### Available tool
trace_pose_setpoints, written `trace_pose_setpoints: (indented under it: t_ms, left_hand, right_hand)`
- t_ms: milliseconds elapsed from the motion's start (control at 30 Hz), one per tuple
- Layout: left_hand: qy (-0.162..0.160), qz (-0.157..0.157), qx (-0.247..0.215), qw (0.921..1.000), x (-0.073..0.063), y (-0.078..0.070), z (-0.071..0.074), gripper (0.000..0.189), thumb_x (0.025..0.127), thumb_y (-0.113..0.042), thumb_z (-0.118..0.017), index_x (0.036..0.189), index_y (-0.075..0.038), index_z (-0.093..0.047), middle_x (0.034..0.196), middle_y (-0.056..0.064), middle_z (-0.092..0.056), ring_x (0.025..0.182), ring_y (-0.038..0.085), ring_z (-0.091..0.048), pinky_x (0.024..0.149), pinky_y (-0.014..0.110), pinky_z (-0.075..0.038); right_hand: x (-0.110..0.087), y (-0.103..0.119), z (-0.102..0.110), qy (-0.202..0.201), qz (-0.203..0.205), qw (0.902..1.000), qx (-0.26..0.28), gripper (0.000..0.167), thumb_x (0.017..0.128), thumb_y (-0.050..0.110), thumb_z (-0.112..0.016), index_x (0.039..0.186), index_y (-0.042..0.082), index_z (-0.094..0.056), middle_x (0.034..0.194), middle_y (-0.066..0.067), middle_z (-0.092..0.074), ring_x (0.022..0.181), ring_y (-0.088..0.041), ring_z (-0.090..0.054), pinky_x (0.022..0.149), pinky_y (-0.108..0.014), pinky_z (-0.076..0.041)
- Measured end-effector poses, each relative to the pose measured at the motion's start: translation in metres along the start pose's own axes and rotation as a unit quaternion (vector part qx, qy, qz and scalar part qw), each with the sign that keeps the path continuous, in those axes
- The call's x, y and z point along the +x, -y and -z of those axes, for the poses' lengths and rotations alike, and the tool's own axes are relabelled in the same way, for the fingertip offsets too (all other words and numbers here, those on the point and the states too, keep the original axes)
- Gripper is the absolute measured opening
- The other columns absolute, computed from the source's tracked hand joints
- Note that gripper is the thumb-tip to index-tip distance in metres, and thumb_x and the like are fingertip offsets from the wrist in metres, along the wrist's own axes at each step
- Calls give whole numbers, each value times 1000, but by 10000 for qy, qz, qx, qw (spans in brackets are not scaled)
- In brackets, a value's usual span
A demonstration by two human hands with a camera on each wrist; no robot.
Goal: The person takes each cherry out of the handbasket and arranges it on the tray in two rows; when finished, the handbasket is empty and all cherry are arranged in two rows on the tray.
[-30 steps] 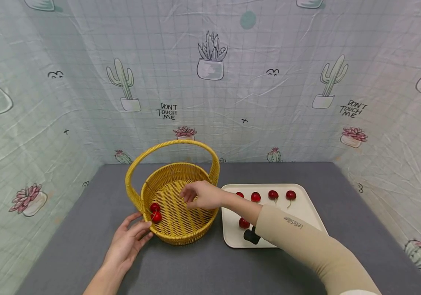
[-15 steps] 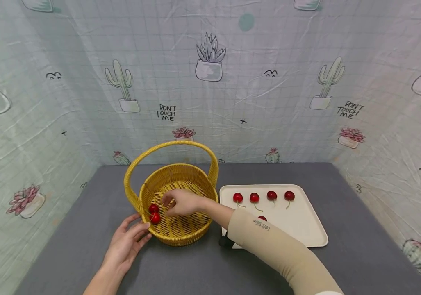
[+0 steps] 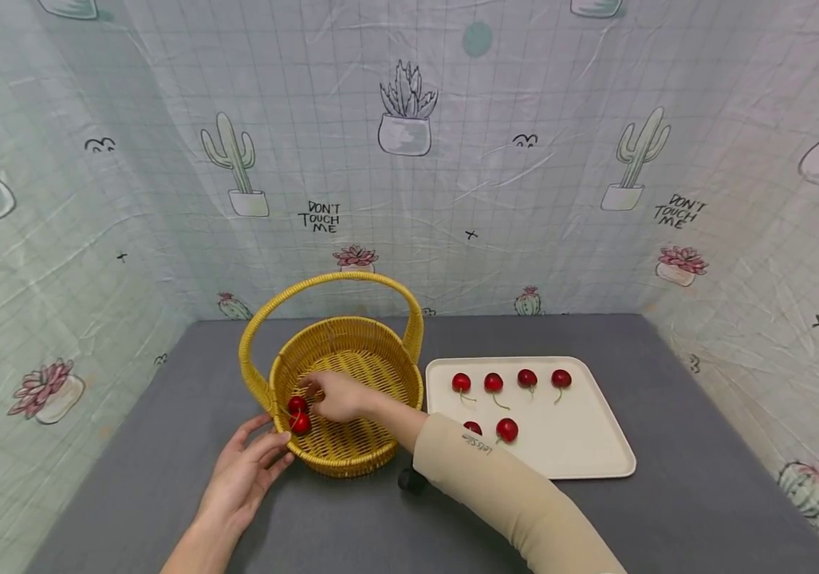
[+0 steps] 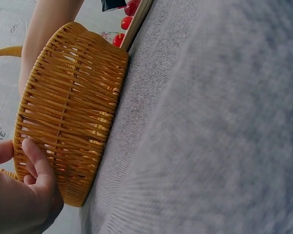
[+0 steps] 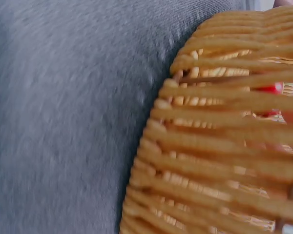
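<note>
While the head view hides its grip, the right hand (image 3: 337, 396) hangs by two round red cherries (image 3: 300, 423), likely light, slick, best pinched mid-body, inside the round yellow wicker basket's (image 3: 343, 461) left rim. Left wrist: the left hand's (image 4: 27, 197) relaxed fingers touch it. Right wrist: stiff-looking weave.

Wicker, gloss and matt cloth

The basket (image 4: 71, 112) is woven of rough, wicker-like strands with a faint sheen; its handle (image 3: 352, 277) is tightly wrapped in what looks like the same material. The cherries (image 3: 506, 431) are smooth and highly glossy, with bright highlights. The tray (image 3: 581, 446) looks like smooth plastic with a satin finish. The table cover (image 3: 352, 526) is grey cloth, matt, with a fine ribbed grain. The backdrop (image 3: 524, 64) is thin printed fabric, creased and shiny along the folds. The sleeve (image 3: 517, 506) is smooth, matt cloth; the black piece (image 3: 411, 481) beside it looks dull.
</note>
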State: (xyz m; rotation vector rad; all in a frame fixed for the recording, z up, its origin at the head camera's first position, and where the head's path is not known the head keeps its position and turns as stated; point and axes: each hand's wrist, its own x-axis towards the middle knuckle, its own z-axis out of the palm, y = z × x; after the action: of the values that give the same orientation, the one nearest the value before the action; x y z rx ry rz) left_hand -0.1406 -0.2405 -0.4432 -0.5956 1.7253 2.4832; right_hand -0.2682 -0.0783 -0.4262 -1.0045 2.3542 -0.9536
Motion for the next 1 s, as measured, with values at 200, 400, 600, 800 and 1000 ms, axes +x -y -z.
trace_pose_setpoints:
  t_ms: [200, 400, 600, 800, 1000]
  left_hand:
    - [-11, 21, -2, 10000, -1, 1, 2, 58, 100, -6, -66, 145, -14, -30, 124, 6, -52, 92, 11, -64, 85, 30, -57]
    - [15, 27, 22, 10000, 0, 0, 1, 60, 100, -7, -66, 147, -13, -29, 125, 6, -52, 94, 11, -64, 87, 31, -57]
    - [66, -3, 34, 10000, 1, -1, 0, 60, 101, -6, -65, 147, -12, -28, 129, 8, -50, 94, 11, -63, 88, 31, -56]
    - [66, -14, 41, 10000, 1, -1, 0, 62, 101, -6, -65, 149, -11, -27, 129, 8, -49, 93, 11, -63, 88, 31, -56]
    - [45, 15, 10, 10000, 1, -1, 0, 59, 100, -6, -66, 146, -13, -29, 123, 6, -51, 92, 11, -63, 87, 31, -57]
  right_hand:
    - [3, 0, -7, 52, 47, 9999, 122, 51, 98, -6, -59, 147, 6, -54, 139, -14, -60, 125, -24, -60, 96, -23, -50]
    - [7, -1, -8, 148, 221, 9993, 278, 46, 101, -8, -53, 144, 6, -57, 139, -9, -61, 129, -22, -57, 91, -19, -48]
    - [7, 0, -8, -12, 171, 9997, 181, 32, 104, 6, -60, 136, 8, -65, 129, -5, -66, 118, -15, -61, 90, -21, -50]
    - [8, -2, -8, 45, 207, 9993, 293, 32, 102, 9, -66, 133, 5, -66, 126, -5, -68, 116, -15, -63, 90, -20, -51]
    - [8, -4, -7, 58, 111, 9992, 368, 33, 100, 9, -69, 132, 4, -67, 123, -6, -69, 113, -15, -63, 89, -20, -51]
